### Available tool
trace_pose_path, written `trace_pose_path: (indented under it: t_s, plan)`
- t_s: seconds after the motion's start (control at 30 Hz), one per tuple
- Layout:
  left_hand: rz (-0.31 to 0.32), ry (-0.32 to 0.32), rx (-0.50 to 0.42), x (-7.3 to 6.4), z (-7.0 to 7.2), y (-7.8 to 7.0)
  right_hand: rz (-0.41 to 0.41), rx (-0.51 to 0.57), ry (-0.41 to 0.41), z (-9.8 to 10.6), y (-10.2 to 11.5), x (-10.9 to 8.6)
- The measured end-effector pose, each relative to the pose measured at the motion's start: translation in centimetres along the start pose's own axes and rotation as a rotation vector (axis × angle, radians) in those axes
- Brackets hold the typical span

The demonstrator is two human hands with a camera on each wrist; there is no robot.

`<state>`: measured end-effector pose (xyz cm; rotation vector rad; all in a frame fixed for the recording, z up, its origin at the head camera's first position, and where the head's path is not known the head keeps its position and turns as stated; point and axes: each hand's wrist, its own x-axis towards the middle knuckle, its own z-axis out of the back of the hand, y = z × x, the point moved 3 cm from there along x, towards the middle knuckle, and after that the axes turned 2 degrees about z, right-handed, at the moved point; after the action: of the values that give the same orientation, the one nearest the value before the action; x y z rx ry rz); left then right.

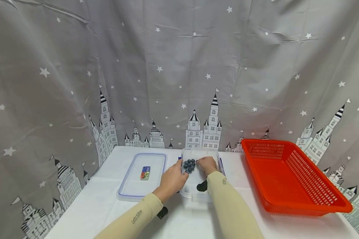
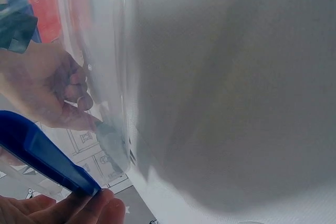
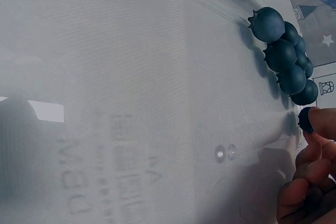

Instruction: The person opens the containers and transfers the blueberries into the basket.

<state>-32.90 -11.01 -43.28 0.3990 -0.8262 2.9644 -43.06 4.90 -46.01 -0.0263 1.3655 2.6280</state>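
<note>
A clear plastic container (image 1: 194, 192) stands open on the white table, with several blueberries (image 1: 189, 163) clustered at its left side. My left hand (image 1: 173, 176) grips the container's left wall. In the left wrist view, its fingers (image 2: 79, 208) lie against a blue side latch (image 2: 47, 153). Inside the container, my right hand (image 1: 207, 164) pinches one blueberry (image 3: 305, 119) between thumb and finger. That berry is close to the container floor, beside the end of the cluster in the right wrist view.
Left of the container lies a blue-edged clear lid (image 1: 128, 181) with a colourful label (image 1: 145, 173) on it. A large red plastic basket (image 1: 293, 181) stands on the right. Behind the table (image 1: 98, 202) hangs a grey curtain (image 1: 179, 66) with castles and stars.
</note>
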Motion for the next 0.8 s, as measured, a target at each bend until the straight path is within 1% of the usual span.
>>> trace_pose_path:
  t_s: [0.1, 0.27, 0.4, 0.53, 0.67, 0.8]
  plan:
    - [-0.008, -0.017, 0.001, -0.05, 0.12, 0.01, 0.007, 0.007, 0.0, -0.06, 0.03, -0.03]
    - [0.005, 0.007, -0.007, -0.26, -0.16, 0.16, 0.01, 0.006, 0.008, -0.11, -0.18, -0.14]
    - [0.009, 0.008, -0.002, -0.5, -0.31, 0.25, 0.009, 0.013, 0.029, -0.15, -0.35, -0.2]
    - [0.001, 0.002, 0.005, -0.11, 0.04, 0.18, 0.018, 0.012, 0.043, -0.05, -0.03, 0.22]
    - [0.005, 0.03, -0.015, 0.37, 0.39, 0.16, 0.015, 0.005, 0.049, 0.1, 0.4, 0.59]
    - [0.013, 0.061, -0.057, 0.29, 0.45, 0.39, 0.0, 0.014, 0.057, 0.06, 0.52, 0.56]
